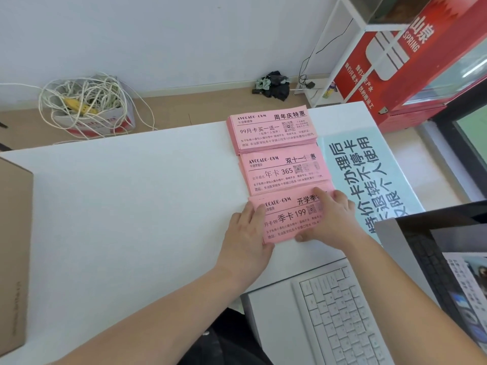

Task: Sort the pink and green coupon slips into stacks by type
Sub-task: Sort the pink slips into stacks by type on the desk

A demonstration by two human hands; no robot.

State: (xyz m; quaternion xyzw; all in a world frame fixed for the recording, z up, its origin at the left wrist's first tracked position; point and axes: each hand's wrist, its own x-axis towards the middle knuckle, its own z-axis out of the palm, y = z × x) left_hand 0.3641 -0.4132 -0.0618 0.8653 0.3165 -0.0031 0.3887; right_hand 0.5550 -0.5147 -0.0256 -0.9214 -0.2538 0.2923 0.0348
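Squaring the near pink stack, both hands on it

Three pink coupon stacks in a column on the white table [131,206], right of centre, edges overlapping. All headed "AVOCADO·GYM".
- Near stack [287,219]: "季卡 199". Left hand [245,233] grips its left edge, thumb on top. Right hand [332,217] spans its right side, fingers over the far edge and thumb at the near edge, covering part of the title and QR code.
- Middle stack [282,172]: "年卡 365", title partly blurred.
- Far stack [271,130]: "周年庆特惠", "99月卡买一送一".

Just right of the stacks: pale blue notice [369,175] in large black characters, partly under the right forearm. White keyboard [342,312] nearer the person. Cardboard box [13,259] at the table's left edge. On the floor beyond: carton of tangled white cord [89,106]; red cabinet [411,61] marked "SPRING".
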